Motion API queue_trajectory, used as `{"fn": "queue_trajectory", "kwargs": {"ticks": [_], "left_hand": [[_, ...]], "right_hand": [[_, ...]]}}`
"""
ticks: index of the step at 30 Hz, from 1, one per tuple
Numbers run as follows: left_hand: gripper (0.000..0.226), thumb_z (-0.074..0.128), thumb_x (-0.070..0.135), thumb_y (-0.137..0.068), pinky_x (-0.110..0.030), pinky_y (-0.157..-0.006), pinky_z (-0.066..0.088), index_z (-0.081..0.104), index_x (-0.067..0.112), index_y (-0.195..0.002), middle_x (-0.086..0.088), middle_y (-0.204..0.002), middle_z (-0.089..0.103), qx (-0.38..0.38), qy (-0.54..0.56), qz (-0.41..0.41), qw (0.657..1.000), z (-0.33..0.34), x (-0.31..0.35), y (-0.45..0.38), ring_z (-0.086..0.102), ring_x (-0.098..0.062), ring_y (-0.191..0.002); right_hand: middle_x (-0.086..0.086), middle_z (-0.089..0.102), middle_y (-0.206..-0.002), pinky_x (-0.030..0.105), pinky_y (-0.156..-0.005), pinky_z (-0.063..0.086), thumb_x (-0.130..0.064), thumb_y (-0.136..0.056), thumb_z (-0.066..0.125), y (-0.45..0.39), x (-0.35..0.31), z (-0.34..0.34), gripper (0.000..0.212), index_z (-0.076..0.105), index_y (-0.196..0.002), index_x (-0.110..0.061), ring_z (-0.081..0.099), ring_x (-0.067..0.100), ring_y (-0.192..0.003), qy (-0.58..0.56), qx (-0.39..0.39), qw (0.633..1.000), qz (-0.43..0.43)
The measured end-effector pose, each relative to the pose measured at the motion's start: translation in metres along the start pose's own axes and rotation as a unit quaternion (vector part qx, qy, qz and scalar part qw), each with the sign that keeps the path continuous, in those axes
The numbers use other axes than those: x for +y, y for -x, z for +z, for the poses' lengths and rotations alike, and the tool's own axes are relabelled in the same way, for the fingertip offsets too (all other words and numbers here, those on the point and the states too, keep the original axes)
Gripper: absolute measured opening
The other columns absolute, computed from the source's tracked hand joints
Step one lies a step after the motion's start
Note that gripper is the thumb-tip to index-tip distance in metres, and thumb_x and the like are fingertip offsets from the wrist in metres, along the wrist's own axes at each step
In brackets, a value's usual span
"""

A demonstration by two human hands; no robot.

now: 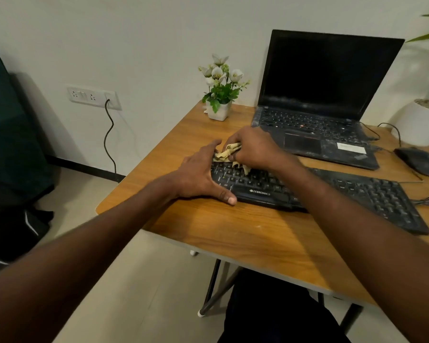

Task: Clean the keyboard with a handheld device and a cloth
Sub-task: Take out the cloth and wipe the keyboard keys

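A black keyboard (352, 191) lies across the wooden table (245, 233), running from the middle toward the right. My right hand (254, 147) is closed on a crumpled beige cloth (227, 154) and presses it onto the keys at the keyboard's far left corner. My left hand (198, 174) grips the keyboard's left end, fingers along its far edge and thumb on its near edge. No handheld device is in view.
An open black laptop (317, 102) stands behind the keyboard. A small white pot of flowers (219, 95) sits at the table's far left corner. A black mouse (417, 160) and a large white planter (424, 122) are at the right. A cable hangs from a wall socket (94, 97).
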State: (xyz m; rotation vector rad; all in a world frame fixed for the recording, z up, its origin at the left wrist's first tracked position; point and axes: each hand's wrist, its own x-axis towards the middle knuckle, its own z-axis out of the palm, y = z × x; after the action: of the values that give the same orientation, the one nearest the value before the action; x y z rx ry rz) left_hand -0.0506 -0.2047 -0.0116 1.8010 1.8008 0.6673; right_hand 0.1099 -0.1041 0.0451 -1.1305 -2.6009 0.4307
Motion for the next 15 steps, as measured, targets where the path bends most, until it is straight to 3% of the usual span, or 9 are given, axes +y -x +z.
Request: {"fn": "queue_trajectory", "kwargs": {"ticks": [5, 10, 15], "left_hand": [[0.158, 0.096, 0.084, -0.037, -0.058, -0.124, 0.035, 0.004, 0.052, -0.162, 0.006, -0.162, 0.042, -0.005, 0.029, 0.0, 1.0, 0.002, -0.007, -0.002, 0.041, -0.03, -0.149], [0.157, 0.101, 0.075, -0.037, -0.055, -0.119, 0.043, 0.007, 0.053, -0.161, 0.01, -0.15, 0.054, 0.013, 0.075, 0.014, 0.997, 0.004, -0.012, -0.004, 0.05, -0.027, -0.141], [0.156, 0.103, 0.07, -0.041, -0.052, -0.121, 0.043, 0.006, 0.052, -0.161, 0.006, -0.157, 0.048, 0.02, 0.095, 0.023, 0.995, 0.006, -0.012, -0.003, 0.049, -0.023, -0.144]], "right_hand": [[-0.009, 0.076, -0.102, 0.04, -0.096, 0.053, -0.026, -0.084, 0.081, -0.003, 0.005, 0.0, 0.028, 0.078, -0.11, -0.035, 0.067, 0.014, -0.103, -0.013, 0.013, 1.0, -0.003], [-0.011, 0.074, -0.091, 0.042, -0.083, 0.058, -0.025, -0.087, 0.076, -0.004, 0.001, 0.025, 0.017, 0.076, -0.101, -0.034, 0.067, 0.014, -0.091, -0.046, 0.075, 0.996, -0.024], [-0.011, 0.076, -0.09, 0.039, -0.084, 0.057, -0.026, -0.088, 0.076, -0.002, 0.006, 0.034, 0.017, 0.078, -0.103, -0.035, 0.068, 0.014, -0.089, -0.031, 0.122, 0.992, -0.027]]}}
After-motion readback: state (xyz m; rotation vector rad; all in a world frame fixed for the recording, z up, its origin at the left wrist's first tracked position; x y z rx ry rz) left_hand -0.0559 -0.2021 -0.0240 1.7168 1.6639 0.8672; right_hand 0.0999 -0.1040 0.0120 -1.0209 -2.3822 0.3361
